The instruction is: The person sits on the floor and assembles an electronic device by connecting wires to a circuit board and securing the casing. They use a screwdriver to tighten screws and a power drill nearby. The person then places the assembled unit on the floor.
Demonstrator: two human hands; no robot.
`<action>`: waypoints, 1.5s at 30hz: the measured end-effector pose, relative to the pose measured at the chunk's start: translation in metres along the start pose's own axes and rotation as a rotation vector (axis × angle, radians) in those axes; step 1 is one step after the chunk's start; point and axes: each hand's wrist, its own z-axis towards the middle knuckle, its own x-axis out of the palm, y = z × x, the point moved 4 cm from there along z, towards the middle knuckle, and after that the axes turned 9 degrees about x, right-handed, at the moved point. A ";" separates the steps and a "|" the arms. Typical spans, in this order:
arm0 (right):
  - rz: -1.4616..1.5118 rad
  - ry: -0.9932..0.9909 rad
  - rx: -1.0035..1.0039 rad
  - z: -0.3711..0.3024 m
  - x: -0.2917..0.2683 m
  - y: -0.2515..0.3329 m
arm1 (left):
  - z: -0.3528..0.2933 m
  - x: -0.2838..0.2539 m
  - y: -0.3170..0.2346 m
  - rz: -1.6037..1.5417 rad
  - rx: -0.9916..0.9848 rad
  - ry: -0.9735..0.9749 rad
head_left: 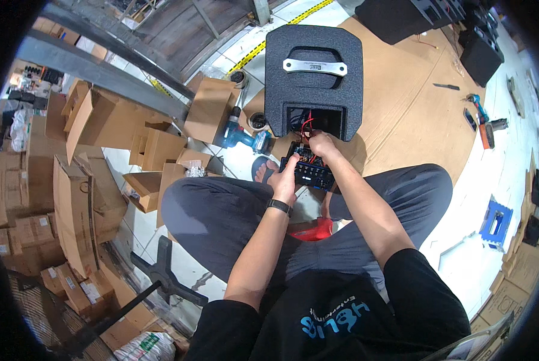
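Note:
A black textured speaker cabinet [281,99] with a metal carry handle [315,67] stands in front of me. From a rectangular opening in its near side come red and black wires [306,124]. Just below that opening is a black control panel module [312,174] with rows of knobs or sockets, its circuit board exposed. My left hand [284,182] grips the module's left end, thumb on top. At its far edge my right hand [322,146] has its fingers closed around the wires; the fingertips are partly hidden.
A teal cordless drill [238,137] lies left of the cabinet beside cardboard boxes [209,111]. On the cardboard sheet [402,102] at right are a knife [446,86] and another power tool [481,117]. A black stand base [161,274] is at lower left, a blue stool [496,222] far right.

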 end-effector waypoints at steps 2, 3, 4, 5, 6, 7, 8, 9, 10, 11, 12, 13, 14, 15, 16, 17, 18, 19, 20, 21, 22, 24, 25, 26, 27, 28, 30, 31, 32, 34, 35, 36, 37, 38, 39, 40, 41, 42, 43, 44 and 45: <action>0.003 -0.078 -0.053 -0.006 -0.008 0.010 | -0.004 0.004 0.002 -0.133 -0.091 0.031; -0.002 -0.082 -0.036 -0.008 -0.011 0.013 | -0.008 0.005 0.001 -0.182 -0.166 0.030; 0.003 -0.091 -0.029 -0.008 -0.013 0.017 | -0.016 0.010 -0.003 -0.267 -0.109 0.029; 0.021 -0.106 -0.016 -0.007 -0.016 0.020 | -0.022 0.011 -0.008 -0.279 -0.090 -0.023; -0.027 -0.123 -0.058 -0.007 -0.019 0.024 | -0.027 0.014 -0.013 -0.291 -0.070 -0.077; -0.085 -0.122 -0.099 -0.005 -0.020 0.029 | -0.030 0.015 -0.019 -0.303 -0.049 -0.132; -0.128 -0.124 -0.128 -0.002 -0.022 0.032 | -0.029 0.015 -0.024 -0.314 -0.061 -0.150; -0.149 -0.141 -0.139 0.001 -0.024 0.035 | -0.027 0.015 -0.028 -0.306 -0.081 -0.104; -0.181 -0.111 -0.118 0.004 -0.025 0.036 | -0.024 0.014 -0.031 -0.295 -0.102 -0.057; -0.196 -0.081 -0.140 0.006 -0.025 0.038 | -0.022 0.012 -0.032 -0.280 -0.147 -0.021; -0.186 -0.072 -0.151 0.008 -0.026 0.039 | -0.019 0.012 -0.034 -0.296 -0.126 -0.038; -0.158 -0.068 -0.149 0.009 -0.027 0.040 | -0.018 0.012 -0.034 -0.334 -0.107 -0.032; -0.176 -0.063 -0.132 0.008 -0.028 0.040 | -0.017 0.013 -0.034 -0.367 -0.118 -0.035; -0.202 -0.030 -0.164 0.007 -0.029 0.042 | -0.017 0.016 -0.033 -0.413 -0.148 -0.034; -0.223 0.009 -0.181 0.004 -0.029 0.044 | -0.015 0.017 -0.034 -0.409 -0.130 -0.046; -0.247 0.047 -0.197 0.001 -0.030 0.046 | -0.014 0.020 -0.034 -0.418 -0.129 -0.057; -0.250 0.044 -0.198 -0.004 -0.034 0.047 | -0.014 0.023 -0.035 -0.445 -0.129 -0.054; -0.253 0.043 -0.198 -0.009 -0.038 0.049 | -0.013 0.025 -0.036 -0.446 -0.133 -0.065; -0.255 0.042 -0.199 -0.015 -0.043 0.051 | -0.012 0.027 -0.037 -0.463 -0.138 -0.062; -0.280 0.049 -0.232 -0.022 -0.047 0.054 | -0.011 0.029 -0.038 -0.481 -0.140 -0.059; -0.303 0.055 -0.268 -0.029 -0.052 0.059 | -0.010 0.029 -0.038 -0.477 -0.145 -0.093; -0.347 0.063 -0.355 -0.048 -0.063 0.068 | -0.010 0.030 -0.039 -0.469 -0.145 -0.157; -0.368 0.064 -0.404 -0.059 -0.068 0.071 | -0.008 0.030 -0.040 -0.483 -0.124 -0.163; -0.401 0.061 -0.431 -0.072 -0.072 0.071 | -0.007 0.030 -0.040 -0.499 -0.103 -0.166; -0.369 0.098 -0.563 -0.090 -0.080 0.071 | -0.007 0.031 -0.040 -0.525 -0.085 -0.159; -0.365 0.069 -0.662 -0.108 -0.086 0.069 | -0.005 0.030 -0.040 -0.495 -0.081 -0.114; -0.404 -0.032 -0.697 -0.141 -0.098 0.054 | -0.003 0.027 -0.038 -0.429 -0.075 -0.168; -0.427 -0.109 -0.738 -0.158 -0.102 0.045 | -0.002 0.025 -0.036 -0.400 -0.095 -0.184; -0.408 -0.156 -0.703 -0.170 -0.100 0.036 | -0.001 0.020 -0.034 -0.226 -0.118 -0.267; -0.333 -0.288 -0.718 -0.192 -0.096 0.016 | 0.003 0.017 -0.034 -0.232 -0.103 -0.127; -0.309 -0.309 -0.704 -0.196 -0.088 0.007 | 0.005 0.015 -0.034 -0.144 -0.084 -0.172; -0.296 -0.302 -0.575 -0.197 -0.078 -0.007 | 0.007 0.015 -0.033 -0.137 -0.111 -0.140; -0.274 -0.285 -0.424 -0.196 -0.069 -0.020 | 0.008 0.015 -0.033 -0.172 -0.107 -0.143; -0.289 -0.261 -0.346 -0.190 -0.058 -0.029 | 0.009 0.017 -0.033 -0.237 -0.130 -0.101; -0.200 -0.261 -0.326 -0.184 -0.053 -0.036 | 0.009 0.019 -0.034 -0.294 -0.148 -0.061; -0.127 -0.214 -0.234 -0.174 -0.046 -0.043 | 0.009 0.019 -0.034 -0.275 -0.160 -0.061; -0.049 -0.174 -0.156 -0.166 -0.041 -0.049 | 0.009 0.019 -0.035 -0.256 -0.171 -0.061; -0.071 -0.241 -0.181 -0.160 -0.037 -0.048 | 0.009 0.020 -0.035 -0.238 -0.182 -0.062; 0.015 -0.224 -0.198 -0.155 -0.033 -0.048 | 0.009 0.021 -0.035 -0.229 -0.178 -0.077; 0.101 -0.202 -0.187 -0.151 -0.029 -0.047 | 0.008 0.022 -0.035 -0.220 -0.175 -0.092; 0.199 -0.165 -0.148 -0.147 -0.024 -0.047 | 0.007 0.022 -0.034 -0.211 -0.173 -0.108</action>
